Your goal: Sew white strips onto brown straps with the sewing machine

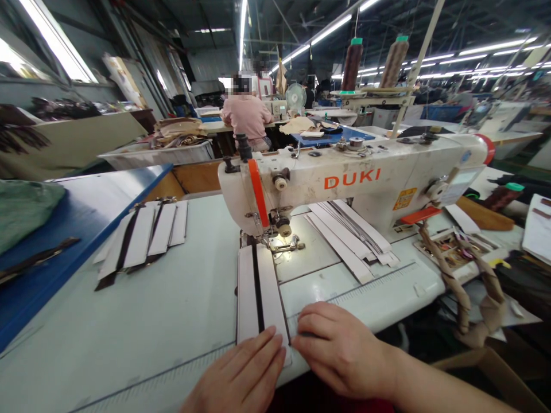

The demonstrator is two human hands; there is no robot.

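A white strip piece with a dark centre line lies on the sewing table, running from the presser foot of the white DUKI sewing machine toward me. My left hand lies flat with fingers stretched out on the near end of the strip. My right hand rests beside it at the strip's right edge, fingers curled down onto the table and pressing there.
Several sewn strips lie to the left, more white strips behind the needle. A blue table edge is at left, a tray of small parts at right. A person in pink sits ahead.
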